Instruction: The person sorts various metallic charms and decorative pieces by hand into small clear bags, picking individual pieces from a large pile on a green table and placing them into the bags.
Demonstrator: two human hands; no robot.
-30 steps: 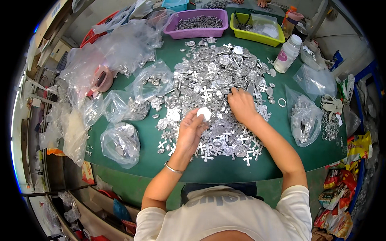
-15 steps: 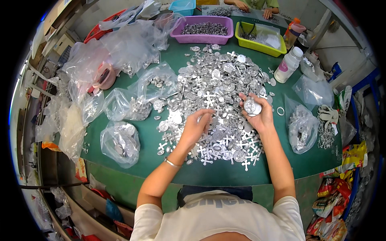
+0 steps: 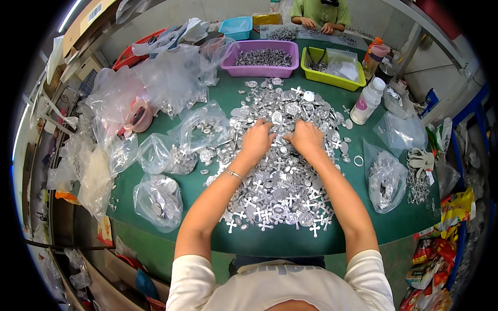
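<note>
A large heap of silver metal medals and cross pendants spreads over the middle of the green table. My left hand reaches into the upper part of the heap, its fingers curled down among the pieces. Close beside it on the right, my right hand is bent into the same part of the heap, thumb toward the left hand. The fingertips of both hands are partly hidden, so what they grip cannot be made out. A metal bangle circles my left wrist.
Behind the heap stand a purple basin of small metal parts and a yellow-green tray with pliers. Clear bags of pendants lie left, another bag right, near a white bottle. Across the table a person in green handles small pieces.
Both hands have moved forward, deeper into the heap and nearer each other. The round medal that showed in my right hand is no longer visible there. The view has tilted up slightly.
</note>
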